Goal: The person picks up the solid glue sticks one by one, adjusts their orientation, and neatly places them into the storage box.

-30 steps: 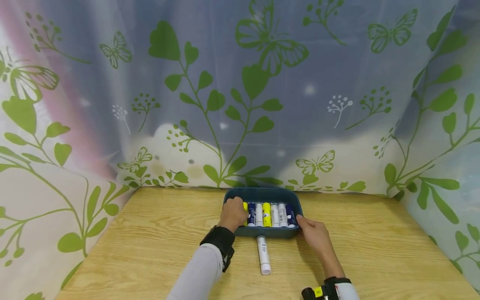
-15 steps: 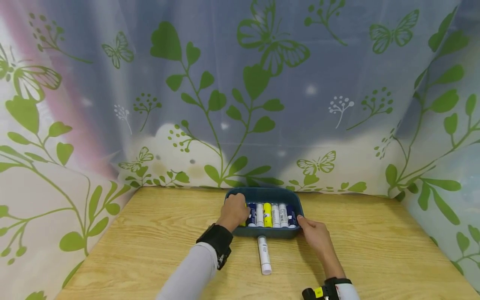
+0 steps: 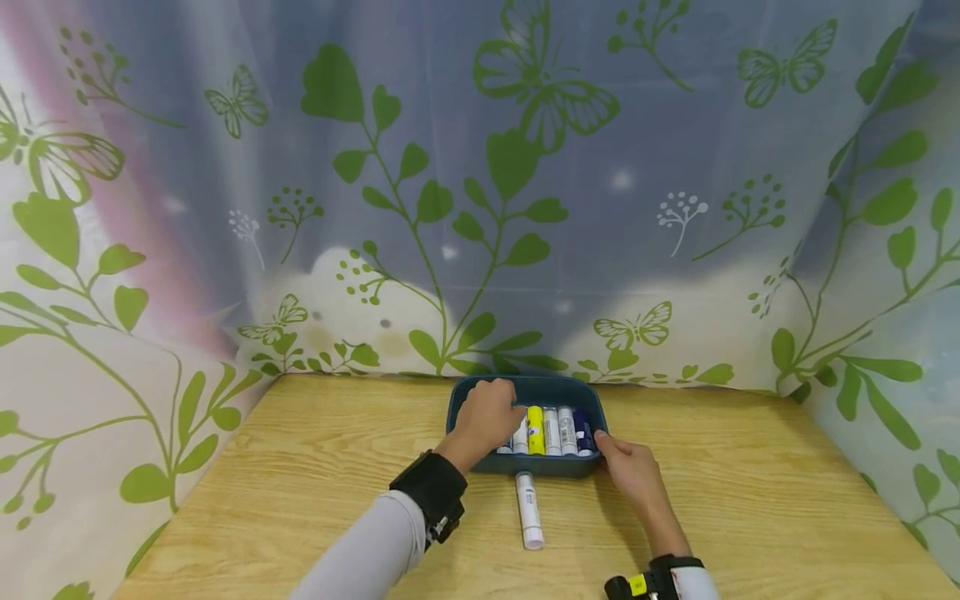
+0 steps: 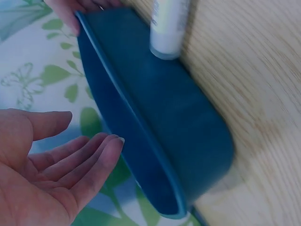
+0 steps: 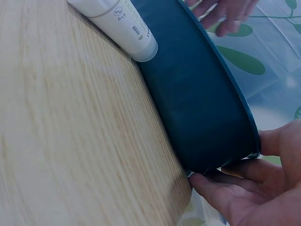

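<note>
A dark teal plastic bin [image 3: 517, 466] stands near the back of the table, with a row of glue sticks inside: a yellow one [image 3: 536, 430], several white ones [image 3: 553, 432] and a dark blue one [image 3: 582, 431]. My left hand [image 3: 486, 418] is over the bin's left half and hides that end of the row. In the left wrist view its loosely bent fingers [image 4: 89, 174] hold nothing, thumb apart. With the thumb at the rim and fingers outside the wall, my right hand [image 5: 263, 183] grips the bin's right front corner. A white glue stick [image 3: 529, 512] lies in front of the bin.
The wood-grain table [image 3: 337, 492] extends to both sides of the bin. A curtain [image 3: 480, 317] with green leaves and butterflies hangs right behind it. Both wrists wear black straps [image 3: 429, 492] with cameras.
My left hand has moved right, from the bin's left end toward the middle, covering the yellow and blue glue sticks there. The right hand keeps its place on the bin's corner.
</note>
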